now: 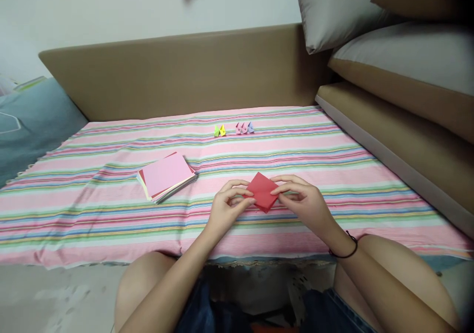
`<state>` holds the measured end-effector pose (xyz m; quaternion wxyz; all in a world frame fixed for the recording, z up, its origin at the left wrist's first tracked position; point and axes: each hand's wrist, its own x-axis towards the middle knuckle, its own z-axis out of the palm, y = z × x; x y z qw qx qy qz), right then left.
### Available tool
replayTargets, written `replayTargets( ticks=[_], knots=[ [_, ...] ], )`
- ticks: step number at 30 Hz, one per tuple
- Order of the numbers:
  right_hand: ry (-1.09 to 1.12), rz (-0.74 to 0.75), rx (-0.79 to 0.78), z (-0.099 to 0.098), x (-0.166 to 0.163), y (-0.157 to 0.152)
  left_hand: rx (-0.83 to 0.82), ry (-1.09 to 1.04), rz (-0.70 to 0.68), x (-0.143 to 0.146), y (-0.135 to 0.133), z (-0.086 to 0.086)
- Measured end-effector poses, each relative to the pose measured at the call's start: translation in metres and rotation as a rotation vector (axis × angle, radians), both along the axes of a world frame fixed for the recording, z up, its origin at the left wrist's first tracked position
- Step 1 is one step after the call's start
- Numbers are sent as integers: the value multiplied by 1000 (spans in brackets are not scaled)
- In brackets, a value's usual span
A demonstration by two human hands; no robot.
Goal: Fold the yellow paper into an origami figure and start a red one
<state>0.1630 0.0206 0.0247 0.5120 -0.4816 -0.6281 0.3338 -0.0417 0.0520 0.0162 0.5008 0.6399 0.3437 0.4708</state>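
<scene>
A red sheet of origami paper (262, 191), folded into a small diamond with layered lower edges, is held just above the striped cloth. My left hand (230, 202) pinches its left corner between thumb and fingers. At the opposite corner, my right hand (304, 199) grips the paper the same way, a dark band around that wrist. To the left lies a stack of coloured paper (168, 175), a pink sheet on top. Farther back stand small folded paper figures: a green and yellow pair (219, 130) and a pink and blue group (245, 128).
The pink striped cloth (111, 190) covers the seat, with a brown backrest (192, 76) behind it. Large cushions (400, 111) are piled along the right side. A blue-grey cushion (40, 121) sits at the far left. My knees are at the front edge.
</scene>
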Motion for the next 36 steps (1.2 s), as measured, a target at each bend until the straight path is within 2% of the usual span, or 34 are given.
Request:
replayTargets(
  ticks=[5,10,15,25,28,31,36],
  knots=[
    [-41,15,13,1,2,-1,23,-6,51,0,1,-3],
    [22,12,-36,0,1,-2,-49,-73,25,3,1,-8],
    [38,-20,-71,-3,0,-2,-28,-58,21,3,1,-6],
    [-72,28,84,-1,1,-2,85,27,40,0,0,-7],
    [-164,47,138,0,1,-2,160,91,24,-1,0,-7],
    [-276,46,198,-1,2,-1,159,83,49,-2,0,-8],
    [-309,69,208,-1,1,1,183,119,73,-3,0,-4]
  ],
)
